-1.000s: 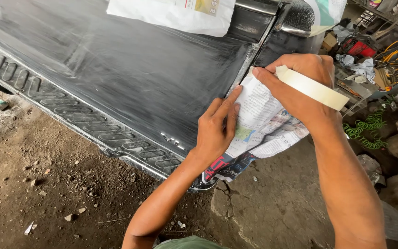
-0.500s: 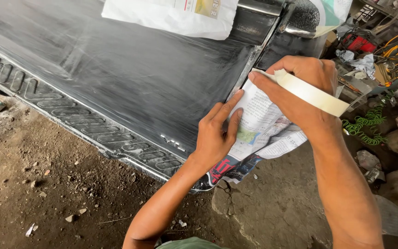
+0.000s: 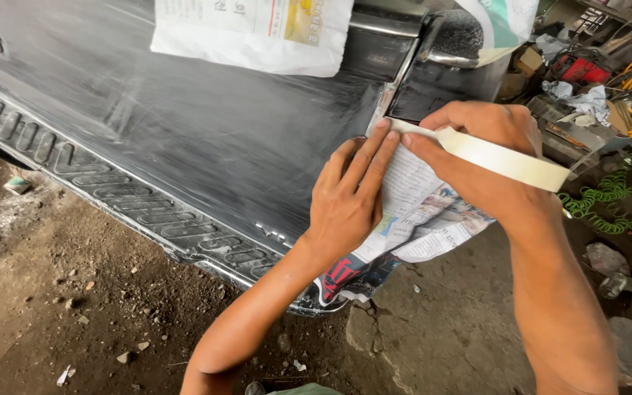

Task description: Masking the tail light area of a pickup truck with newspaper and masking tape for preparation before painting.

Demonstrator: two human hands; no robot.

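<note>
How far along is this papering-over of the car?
Done: one newspaper sheet already hangs higher on the dark car panel. In hand: the left hand presses a second newspaper flat while the right hand, wearing the masking tape roll, tapes its top edge. Left: its lower edges hang loose.

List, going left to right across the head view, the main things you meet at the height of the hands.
Ribbed running board → dark car panel → left hand → newspaper sheet → right hand → green coiled hose.
</note>
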